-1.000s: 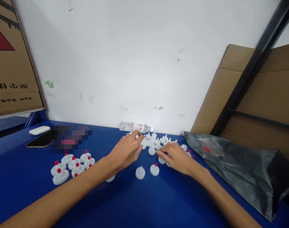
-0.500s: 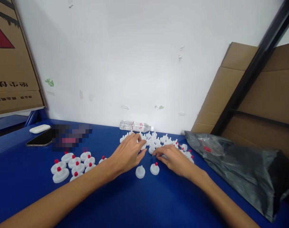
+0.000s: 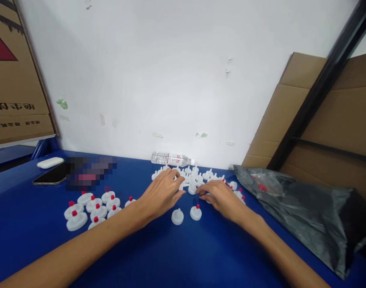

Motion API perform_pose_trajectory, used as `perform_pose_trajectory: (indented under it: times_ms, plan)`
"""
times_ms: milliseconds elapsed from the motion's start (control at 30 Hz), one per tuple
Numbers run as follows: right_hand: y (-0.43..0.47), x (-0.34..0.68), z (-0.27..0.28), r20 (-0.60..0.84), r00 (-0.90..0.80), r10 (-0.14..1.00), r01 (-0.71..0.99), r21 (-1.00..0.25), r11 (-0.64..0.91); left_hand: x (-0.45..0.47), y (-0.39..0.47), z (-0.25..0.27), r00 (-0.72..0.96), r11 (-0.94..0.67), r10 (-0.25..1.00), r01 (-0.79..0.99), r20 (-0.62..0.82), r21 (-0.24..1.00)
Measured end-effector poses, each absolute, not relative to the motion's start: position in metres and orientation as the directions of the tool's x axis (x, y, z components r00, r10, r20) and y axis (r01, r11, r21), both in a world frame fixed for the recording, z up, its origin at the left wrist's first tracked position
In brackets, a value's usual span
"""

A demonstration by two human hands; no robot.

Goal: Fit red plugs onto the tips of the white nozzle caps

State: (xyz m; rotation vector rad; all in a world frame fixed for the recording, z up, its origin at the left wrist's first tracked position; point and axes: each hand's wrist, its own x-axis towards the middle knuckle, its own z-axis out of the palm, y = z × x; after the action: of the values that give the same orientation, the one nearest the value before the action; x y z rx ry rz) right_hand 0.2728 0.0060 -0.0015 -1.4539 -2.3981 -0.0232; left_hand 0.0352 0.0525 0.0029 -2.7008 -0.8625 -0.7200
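My left hand (image 3: 162, 191) reaches into the cluster of white nozzle caps (image 3: 200, 178), back upward. Its fingers bend around a white nozzle cap (image 3: 181, 187), which shows between thumb and forefinger. At the right side of the cluster, my right hand (image 3: 219, 197) has its thumb and fingertips drawn together; what they pinch is hidden. Under that hand a white cap (image 3: 210, 199) partly shows. Between my wrists stand one white cap with a bare nozzle (image 3: 177, 217) and one with a red tip (image 3: 196, 213).
Several red-tipped white caps (image 3: 77, 221) stand at left on the blue table (image 3: 159, 256). Behind them lie a phone (image 3: 51, 175) and a white case (image 3: 50, 162). A clear bottle (image 3: 172, 159) lies by the wall. A dark plastic bag (image 3: 306, 216) with small red pieces (image 3: 262, 187) spreads at right.
My right hand has shifted slightly to the right, away from the middle caps. My left hand stays almost in place, and the standing caps have not moved.
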Motion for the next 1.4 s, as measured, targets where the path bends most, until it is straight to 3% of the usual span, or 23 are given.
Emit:
perform_pose_trajectory:
  times_ms: [300,467,667,967,1133,1400]
  plan:
    - [-0.001,0.254,0.006,0.551,-0.209,0.808,0.639,-0.549,0.54,0.038,0.051,0.0,0.736,-0.829,0.447,0.555,0.509,-0.074]
    - [0.0,0.248,0.001,0.578,-0.099,0.81,0.469,-0.691,0.55,0.039,0.05,-0.001,0.748,-0.854,0.369,0.507,0.552,-0.115]
    - [-0.001,0.248,0.004,0.575,-0.057,0.816,0.419,-0.728,0.543,0.038,0.051,-0.001,0.718,-0.868,0.353,0.491,0.6,-0.077]
    - [-0.005,0.242,0.011,0.509,-0.003,0.861,0.231,-0.837,0.496,0.035,0.047,0.002,0.734,-0.956,0.233,0.293,0.638,0.012]
    - [-0.01,0.236,0.015,0.545,0.01,0.838,0.255,-0.812,0.525,0.034,0.043,0.013,0.747,-0.964,0.244,0.259,0.619,0.067]
    - [-0.014,0.233,0.012,0.629,0.027,0.777,0.391,-0.722,0.571,0.031,0.037,0.021,0.735,-0.932,0.36,0.257,0.574,0.256]
